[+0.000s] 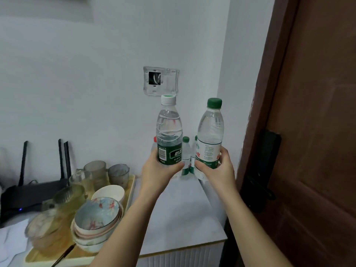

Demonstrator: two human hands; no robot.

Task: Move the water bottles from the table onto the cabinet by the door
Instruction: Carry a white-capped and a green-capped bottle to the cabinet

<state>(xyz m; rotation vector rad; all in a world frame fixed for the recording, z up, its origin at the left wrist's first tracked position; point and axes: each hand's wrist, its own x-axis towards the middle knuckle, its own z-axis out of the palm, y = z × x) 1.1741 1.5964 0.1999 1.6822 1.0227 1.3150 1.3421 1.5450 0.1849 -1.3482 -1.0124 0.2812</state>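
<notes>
My left hand (158, 170) grips a clear water bottle with a dark green label and white cap (169, 132), held upright above the white cabinet top (183, 209). My right hand (217, 168) grips a second clear bottle with a white label and green cap (210, 132), also upright. Behind the two, small bottles (186, 157) stand on the cabinet against the wall corner, partly hidden by the held bottles and my fingers. A red-capped bottle (154, 140) peeks out behind the left one.
A tray (131, 187) on the cabinet's left side holds stacked bowls (98, 218) and glass cups (96, 170). A black router (28, 195) sits at far left. The brown door (308, 132) with a black lock (264, 170) stands at right.
</notes>
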